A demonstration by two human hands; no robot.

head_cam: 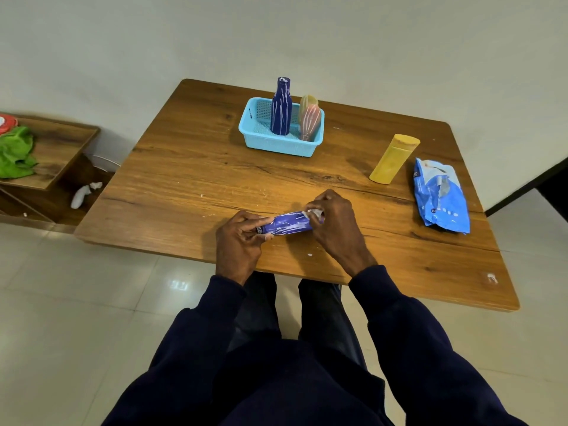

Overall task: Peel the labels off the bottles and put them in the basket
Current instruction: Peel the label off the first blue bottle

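Brown wooden table (pixel 184 167) by a white wall. At its near edge, the left hand (pixel 238 241) and right hand (pixel 333 222) clamp a lying purple-blue bottle (pixel 287 226) — right fingers pinching white label scraps (pixel 314 212). The far light-blue plastic basket (pixel 261 139) holds peeled bottles; no writing is readable.

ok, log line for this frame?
left hand: grips blue bottle | right hand: pinches label | basket: bottles inside | yellow bottle: on table
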